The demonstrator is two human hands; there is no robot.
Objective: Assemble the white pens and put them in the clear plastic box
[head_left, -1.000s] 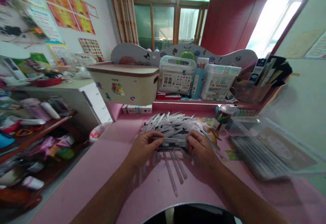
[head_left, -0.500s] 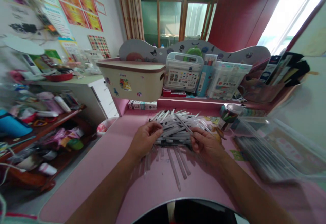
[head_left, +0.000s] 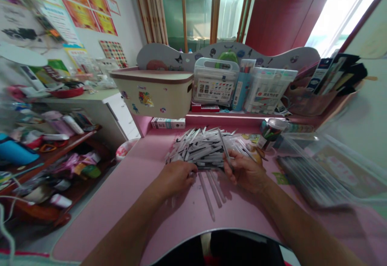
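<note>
A heap of slim translucent white pen barrels [head_left: 202, 147], some with dark parts, lies on the pink desk [head_left: 121, 201]. At its front left edge is my left hand [head_left: 177, 179], knuckles up and fingers curled in. Whatever those fingers grip is hidden. My right hand [head_left: 246, 173] pinches one slender pen barrel [head_left: 223, 147] at its lower end, tilted up over the heap's right side. Between the hands, several loose barrels [head_left: 207, 197] point towards me on the desk.
An open clear plastic case [head_left: 326, 177] with dark rods stands on the right. Behind it is a jar [head_left: 272, 133]. Along the raised shelf are a cream bin [head_left: 154, 96], a clear marker case [head_left: 269, 92] and a pen holder [head_left: 314, 102]. A small box [head_left: 168, 123] sits below the bin.
My left hand has come down and towards me from the heap's left side, turning knuckles up. In my right hand the pen barrel has become more upright. The view has shifted slightly.
</note>
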